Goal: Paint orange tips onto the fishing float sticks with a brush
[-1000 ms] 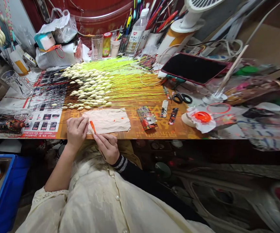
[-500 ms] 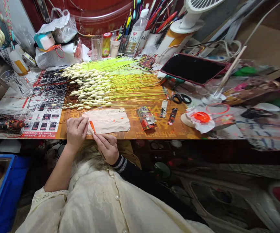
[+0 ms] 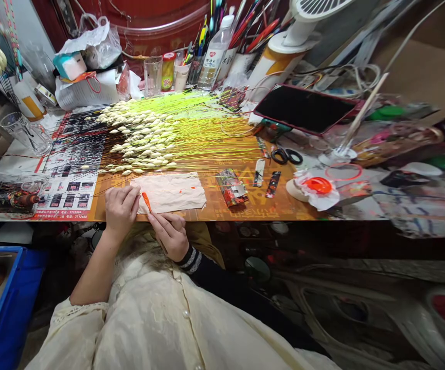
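My right hand (image 3: pixel 170 234) is closed round a paintbrush (image 3: pixel 147 202) with an orange-coated tip, which points up and left over the pale cloth or paper (image 3: pixel 172 194). At the left end of that sheet, my left hand (image 3: pixel 122 208) pinches a thin stick. Only a faint line of the stick shows across the sheet; the rest is hidden by the fingers. Small orange marks dot the sheet. Behind both hands lie many fishing floats (image 3: pixel 145 136) with cream bodies, dark stems to the left and yellow tips to the right.
To the right are a paint-smeared block (image 3: pixel 232 187), black-handled scissors (image 3: pixel 287 155), a dish of orange paint (image 3: pixel 318 185) and a dark-screened tablet (image 3: pixel 305 108). A glass mug (image 3: pixel 25 132) stands left. At the back are a water bottle (image 3: pixel 212 59) and a fan (image 3: pixel 315 10).
Both hands and the paintbrush stay almost in place. The whole view has shifted very slightly, most visibly on the right side.
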`<state>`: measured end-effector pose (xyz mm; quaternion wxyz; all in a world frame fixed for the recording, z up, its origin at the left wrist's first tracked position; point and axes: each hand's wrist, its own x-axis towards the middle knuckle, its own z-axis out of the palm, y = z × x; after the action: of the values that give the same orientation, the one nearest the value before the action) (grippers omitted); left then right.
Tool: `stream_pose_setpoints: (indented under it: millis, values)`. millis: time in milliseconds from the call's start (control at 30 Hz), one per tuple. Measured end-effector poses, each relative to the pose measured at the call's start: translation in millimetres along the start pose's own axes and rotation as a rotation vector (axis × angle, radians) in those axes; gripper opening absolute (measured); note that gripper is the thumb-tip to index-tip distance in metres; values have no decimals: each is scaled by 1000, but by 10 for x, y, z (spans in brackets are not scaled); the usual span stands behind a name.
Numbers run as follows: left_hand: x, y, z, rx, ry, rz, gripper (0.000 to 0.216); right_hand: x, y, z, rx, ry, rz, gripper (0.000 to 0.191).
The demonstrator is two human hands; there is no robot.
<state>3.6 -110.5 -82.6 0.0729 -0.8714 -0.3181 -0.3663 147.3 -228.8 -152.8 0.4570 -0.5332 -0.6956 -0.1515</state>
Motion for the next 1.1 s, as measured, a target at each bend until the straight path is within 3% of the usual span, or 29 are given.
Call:
stream_pose_setpoints:
  millis: [467, 1100]
  values:
    - [-24, -12, 2, -16, -19, -25, 28, -32, 38, -26, 84, 52, -27, 64]
    - [-33, -31, -8, 5, -23, -3, 28, 8, -3, -26, 51, 8, -1, 61]
